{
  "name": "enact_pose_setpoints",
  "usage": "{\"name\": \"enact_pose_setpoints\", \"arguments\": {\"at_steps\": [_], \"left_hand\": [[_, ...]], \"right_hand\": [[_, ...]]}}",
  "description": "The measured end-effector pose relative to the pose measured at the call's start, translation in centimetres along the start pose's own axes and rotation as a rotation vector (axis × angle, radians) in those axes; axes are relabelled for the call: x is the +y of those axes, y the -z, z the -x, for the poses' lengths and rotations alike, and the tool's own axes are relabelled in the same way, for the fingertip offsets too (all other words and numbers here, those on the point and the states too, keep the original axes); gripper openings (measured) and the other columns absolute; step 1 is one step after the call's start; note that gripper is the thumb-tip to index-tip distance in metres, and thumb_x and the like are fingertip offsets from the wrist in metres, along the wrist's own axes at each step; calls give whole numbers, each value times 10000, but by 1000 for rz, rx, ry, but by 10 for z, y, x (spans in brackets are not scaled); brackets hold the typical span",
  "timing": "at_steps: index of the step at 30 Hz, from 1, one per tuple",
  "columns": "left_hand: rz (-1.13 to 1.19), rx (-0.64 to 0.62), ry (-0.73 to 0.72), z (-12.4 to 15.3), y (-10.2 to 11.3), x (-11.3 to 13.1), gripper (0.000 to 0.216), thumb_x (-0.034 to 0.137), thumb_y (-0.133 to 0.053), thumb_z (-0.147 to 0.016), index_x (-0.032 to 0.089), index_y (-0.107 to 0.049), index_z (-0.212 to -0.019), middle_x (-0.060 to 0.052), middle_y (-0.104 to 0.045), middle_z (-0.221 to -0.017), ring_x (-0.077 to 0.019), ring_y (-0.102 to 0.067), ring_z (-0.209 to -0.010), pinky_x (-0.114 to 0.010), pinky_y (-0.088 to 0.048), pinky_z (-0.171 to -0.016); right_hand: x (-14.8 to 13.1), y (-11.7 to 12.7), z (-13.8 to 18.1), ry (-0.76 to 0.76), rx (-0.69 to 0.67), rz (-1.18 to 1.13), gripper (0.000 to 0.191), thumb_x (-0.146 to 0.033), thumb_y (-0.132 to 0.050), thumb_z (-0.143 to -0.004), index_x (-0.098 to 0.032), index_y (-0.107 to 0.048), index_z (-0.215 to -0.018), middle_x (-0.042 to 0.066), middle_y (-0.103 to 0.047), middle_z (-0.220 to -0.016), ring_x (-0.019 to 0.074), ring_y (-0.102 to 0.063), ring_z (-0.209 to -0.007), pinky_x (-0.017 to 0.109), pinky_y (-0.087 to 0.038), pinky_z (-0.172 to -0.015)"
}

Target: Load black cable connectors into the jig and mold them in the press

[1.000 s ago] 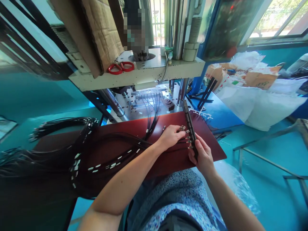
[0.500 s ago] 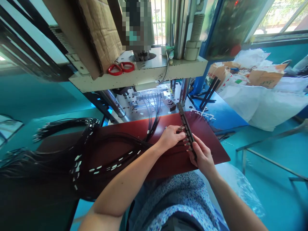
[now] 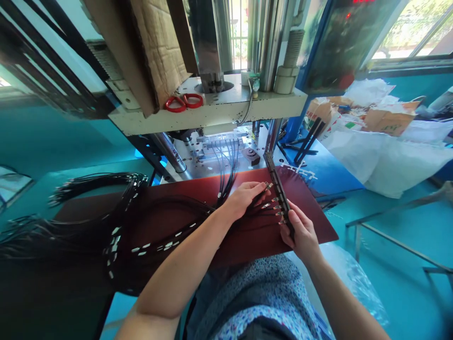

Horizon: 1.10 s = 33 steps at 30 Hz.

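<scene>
My right hand (image 3: 300,229) grips the lower end of a long dark slotted bar (image 3: 278,189), which leans up and away over the board. Several cables with metal connector ends sit along the bar's left side. Just left of the bar, my left hand (image 3: 247,196) pinches a black cable with a metal connector (image 3: 268,186) at its tip, apart from the bar. More black cables (image 3: 177,203) run across the reddish-brown board (image 3: 240,245) beneath my left forearm. Another group of thin cables (image 3: 226,165) leads back into the press.
A press with a pale crossbeam (image 3: 212,111) stands ahead, with red-handled scissors (image 3: 184,102) on it. Cable bundles (image 3: 122,208) lie at left. Black strips (image 3: 309,139) rest on the blue surface at right, near white sacks (image 3: 382,151).
My left hand has drawn slightly away from the bar, and its connector now shows clear of it. The bar has shifted slightly, still in my right hand. The view has moved a little.
</scene>
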<state>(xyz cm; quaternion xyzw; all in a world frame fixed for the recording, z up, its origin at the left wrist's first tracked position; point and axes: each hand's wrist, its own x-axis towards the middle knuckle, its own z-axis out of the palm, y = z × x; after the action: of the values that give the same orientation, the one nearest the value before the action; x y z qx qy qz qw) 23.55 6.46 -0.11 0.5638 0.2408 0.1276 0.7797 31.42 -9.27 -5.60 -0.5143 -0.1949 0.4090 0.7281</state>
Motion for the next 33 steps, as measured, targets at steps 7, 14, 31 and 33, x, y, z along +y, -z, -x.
{"name": "enact_pose_setpoints", "arguments": {"at_steps": [7, 14, 31, 33], "left_hand": [[-539, 203, -236, -2, -9, -5, 242, 347, -532, -793, 148, -522, -657, 42, -460, -562, -88, -397, -541, -233, -278, -541], [-830, 267, -347, 0, -12, -7, 167, 278, -486, -847, 171, -478, -719, -5, -540, -704, -136, -488, -669, -259, -342, -641], [-853, 326, -549, -2, -9, -9, 124, 203, -555, -806, 166, -523, -692, -2, -562, -704, -128, -505, -673, -259, -383, -659], [-731, 293, -454, -3, -5, -5, 139, 218, -591, -767, 160, -531, -656, 19, -529, -622, -110, -467, -596, -246, -351, -595]], "right_hand": [[-3, -1, 1, -22, 9, -45, 558, -423, -586, -827, -218, -429, -1322, -97, -398, -456, 45, -279, -317, 141, -220, -293], [-2, 1, -1, -32, -3, -73, 522, -403, -586, -833, -219, -439, -1299, -94, -410, -464, 39, -269, -314, 137, -215, -289], [-3, 1, -3, -69, -40, 24, 579, -448, -606, -811, -224, -448, -1320, -92, -374, -482, 39, -279, -337, 133, -225, -283], [-2, 1, -4, -67, -35, 58, 591, -454, -618, -800, -223, -460, -1320, -86, -379, -491, 39, -285, -351, 129, -228, -281]]}}
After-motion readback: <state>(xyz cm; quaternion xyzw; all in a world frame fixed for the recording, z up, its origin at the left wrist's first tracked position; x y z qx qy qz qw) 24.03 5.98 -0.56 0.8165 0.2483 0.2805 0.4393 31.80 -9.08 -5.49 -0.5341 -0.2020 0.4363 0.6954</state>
